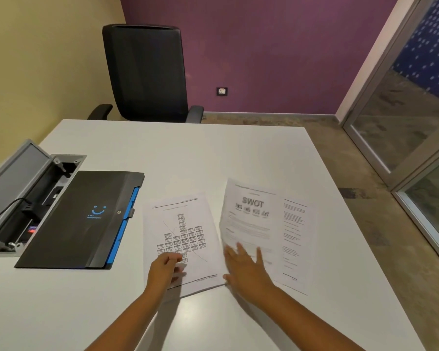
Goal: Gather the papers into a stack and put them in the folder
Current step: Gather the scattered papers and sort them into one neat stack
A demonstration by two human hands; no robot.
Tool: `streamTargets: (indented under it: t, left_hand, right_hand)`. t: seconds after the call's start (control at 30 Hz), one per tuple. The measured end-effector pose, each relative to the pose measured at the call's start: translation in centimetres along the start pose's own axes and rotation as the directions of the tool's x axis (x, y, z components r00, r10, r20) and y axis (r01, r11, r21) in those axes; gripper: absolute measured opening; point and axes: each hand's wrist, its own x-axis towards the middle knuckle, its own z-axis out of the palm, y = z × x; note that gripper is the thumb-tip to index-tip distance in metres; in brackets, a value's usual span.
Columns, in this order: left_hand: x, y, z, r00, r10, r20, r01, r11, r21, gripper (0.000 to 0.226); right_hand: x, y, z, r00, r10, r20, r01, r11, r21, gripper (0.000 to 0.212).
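Papers: diagram sheet [181, 234] lies flat under our left hand [165, 268], whose curled fingers press its near part; SWOT sheet [249, 219], blurred, sits beneath the spread, straight fingers of our right hand [246, 268]. A text sheet [295, 239] lies beyond that hand's fingertips, rightward. Closed folder [81, 219] left of our left-hand fingers, apart

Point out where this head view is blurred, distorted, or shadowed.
Head view: the SWOT sheet and right hand are smeared by motion blur; the diagram sheet is sharper, and so is the left hand; wide-angle distortion bows the table edges and tilts the chair; the arms cast soft shadows on the table; the folder shows a faint sheen.
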Motion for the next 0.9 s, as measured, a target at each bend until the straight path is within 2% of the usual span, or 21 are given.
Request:
streamTargets:
  t: [0.1, 0.17, 0.2, 0.27, 0.33, 0.4, 0.43, 0.5, 0.57, 0.7, 0.8, 0.9]
  left_hand:
    - [-0.4, 0.4, 0.4, 0.986, -0.086, 0.141, 0.1, 0.99, -0.099, 0.031]
    - [-0.2, 0.2, 0.5, 0.979, -0.062, 0.193, 0.06, 0.998, 0.016, 0.038]
    - [0.1, 0.0, 0.6, 0.983, -0.056, 0.172, 0.038, 0.994, 0.105, 0.037]
    - [0.4, -0.2, 0.7, 0.995, -0.065, 0.071, 0.048, 0.975, 0.219, 0.024]
    - [0.6, -0.5, 0.5, 0.997, -0.072, -0.01, 0.071, 0.956, 0.283, 0.023]
    - [0.6, -0.9, 0.0, 0.996, -0.073, -0.043, 0.082, 0.963, 0.257, 0.026]
    - [0.5, -0.9, -0.2, 0.995, -0.077, -0.056, 0.088, 0.969, 0.231, 0.025]
    - [0.6, -1.0, -0.7, 0.993, -0.076, -0.087, 0.09, 0.98, 0.177, 0.022]
    - [0.7, -0.9, -1.2, 0.991, -0.063, -0.12, 0.079, 0.988, 0.134, 0.022]
    - [0.8, 0.0, -1.6, 0.986, 0.008, -0.167, 0.01, 0.994, 0.105, 0.024]
    - [0.6, 0.7, -1.6, 0.983, 0.061, -0.174, -0.049, 0.996, 0.075, 0.02]
    - [0.8, 0.7, -1.7, 0.976, 0.044, -0.213, -0.036, 0.998, 0.044, 0.023]
  right_hand:
    - [-1.1, -2.5, -0.6, 0.961, -0.278, 0.012, 0.276, 0.959, 0.066, 0.054]
    - [-1.8, -3.5, -0.8, 0.919, -0.384, 0.087, 0.362, 0.911, 0.199, 0.043]
    - [-1.9, -3.7, -0.9, 0.906, -0.414, 0.093, 0.372, 0.88, 0.296, 0.04]
    - [-1.8, -3.5, -1.0, 0.91, -0.413, 0.006, 0.365, 0.811, 0.457, 0.036]
    - [-1.3, -2.6, -1.0, 0.955, -0.268, -0.129, 0.293, 0.772, 0.564, 0.031]
    - [-0.6, -1.0, -1.0, 0.977, -0.038, -0.211, 0.157, 0.797, 0.583, 0.027]
    - [-0.3, 0.1, -0.9, 0.972, 0.058, -0.229, 0.07, 0.856, 0.512, 0.03]
    - [0.2, 2.6, -0.1, 0.963, 0.223, -0.151, -0.175, 0.945, 0.276, 0.051]
    - [0.3, 4.6, 0.8, 0.93, 0.362, -0.054, -0.355, 0.928, 0.108, 0.069]
    - [-0.5, 6.4, 3.3, 0.888, 0.459, -0.018, -0.458, 0.887, 0.05, 0.071]
    - [-0.9, 6.7, 4.0, 0.888, 0.455, -0.066, -0.454, 0.89, 0.028, 0.072]
    - [-1.2, 6.3, 3.3, 0.878, 0.47, -0.094, -0.467, 0.883, 0.052, 0.075]
